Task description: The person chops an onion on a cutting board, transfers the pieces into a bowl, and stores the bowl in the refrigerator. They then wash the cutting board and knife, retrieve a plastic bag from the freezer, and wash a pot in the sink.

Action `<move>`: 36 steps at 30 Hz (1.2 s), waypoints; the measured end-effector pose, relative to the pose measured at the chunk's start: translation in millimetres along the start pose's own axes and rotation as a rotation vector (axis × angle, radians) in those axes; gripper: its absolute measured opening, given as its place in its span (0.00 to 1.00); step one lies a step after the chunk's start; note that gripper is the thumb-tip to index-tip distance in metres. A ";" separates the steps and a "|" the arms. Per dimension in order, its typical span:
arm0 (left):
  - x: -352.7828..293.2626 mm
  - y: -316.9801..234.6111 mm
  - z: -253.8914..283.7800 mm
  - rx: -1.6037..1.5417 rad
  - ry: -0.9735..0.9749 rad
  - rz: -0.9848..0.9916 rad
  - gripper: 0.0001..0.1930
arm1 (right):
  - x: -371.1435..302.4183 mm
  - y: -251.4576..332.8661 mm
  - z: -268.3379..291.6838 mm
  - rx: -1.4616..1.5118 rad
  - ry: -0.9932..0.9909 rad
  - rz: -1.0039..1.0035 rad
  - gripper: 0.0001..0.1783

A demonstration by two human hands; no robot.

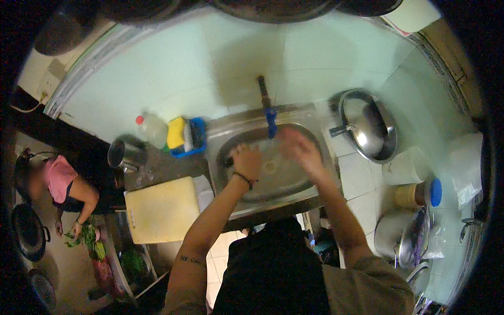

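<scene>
My left hand (247, 161), with a dark bracelet at the wrist, hangs over the left half of a steel sink (220, 210). Its fingers look spread, and nothing shows clearly in them. A small dark shape lies beside its fingertips, too unclear to name. My right hand (302, 151) is smeared by motion over the right half of the basin, close to the tap (271, 118) with its blue lever. What its fingers do, or whether they hold anything, I cannot make out. The round drain (269, 167) shows between both hands.
Left of the sink are a cutting board (161, 211), a blue basket (195, 137) with a yellow sponge (177, 133), a bottle (152, 129) and a steel pot (123, 154). At right stand a lidded pan (369, 126) and a large pot (396, 236). A person (65, 181) handles greens (86, 235) far left.
</scene>
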State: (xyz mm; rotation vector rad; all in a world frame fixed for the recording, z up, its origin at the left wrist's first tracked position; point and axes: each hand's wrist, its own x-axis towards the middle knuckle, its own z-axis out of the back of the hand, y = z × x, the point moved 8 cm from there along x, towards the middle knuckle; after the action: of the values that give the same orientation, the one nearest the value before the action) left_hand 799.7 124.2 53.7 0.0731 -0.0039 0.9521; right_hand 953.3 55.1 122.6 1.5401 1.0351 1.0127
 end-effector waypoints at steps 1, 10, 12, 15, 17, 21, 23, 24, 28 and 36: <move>-2.4 -3.2 -20.3 -0.235 0.132 0.001 0.15 | -19.7 -37.4 -2.0 -0.159 0.028 -0.295 0.20; 26.7 -78.7 -121.0 -1.241 0.523 0.061 0.22 | -83.4 -152.7 -27.2 0.320 0.085 -0.477 0.31; 49.1 -77.3 -104.6 -1.088 0.428 0.052 0.23 | -63.4 -156.6 -11.8 0.605 -0.031 -0.651 0.28; 58.6 -60.9 -47.7 -0.710 0.071 -0.027 0.23 | -18.8 -151.7 12.5 0.355 -0.155 -0.579 0.28; 46.9 -32.6 -33.0 -0.833 0.072 0.092 0.22 | 26.9 -162.5 37.3 0.205 -0.305 -0.525 0.22; -31.9 67.8 -26.8 -1.118 -0.052 0.283 0.16 | 122.9 -214.7 104.8 -0.161 -0.480 -0.472 0.18; -88.2 138.2 -25.2 -1.075 -0.267 0.412 0.14 | 157.5 -236.8 136.2 -0.382 -0.416 -0.397 0.18; -113.8 174.5 -29.6 -1.017 -0.324 0.491 0.13 | 173.1 -237.6 146.4 -0.521 -0.309 -0.275 0.17; -268.3 324.7 -24.4 -0.669 -0.544 0.851 0.11 | 222.4 -258.7 179.0 -0.797 -0.103 -0.230 0.17; -445.0 541.6 -65.1 0.000 -0.247 1.316 0.13 | 247.0 -247.1 210.2 -1.217 0.005 -0.092 0.19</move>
State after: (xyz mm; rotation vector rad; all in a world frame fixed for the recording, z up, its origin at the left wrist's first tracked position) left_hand 98.8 79.2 5.9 0.1982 -0.3123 2.2513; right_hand 1191.5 271.6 -127.7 0.4742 0.3019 1.2213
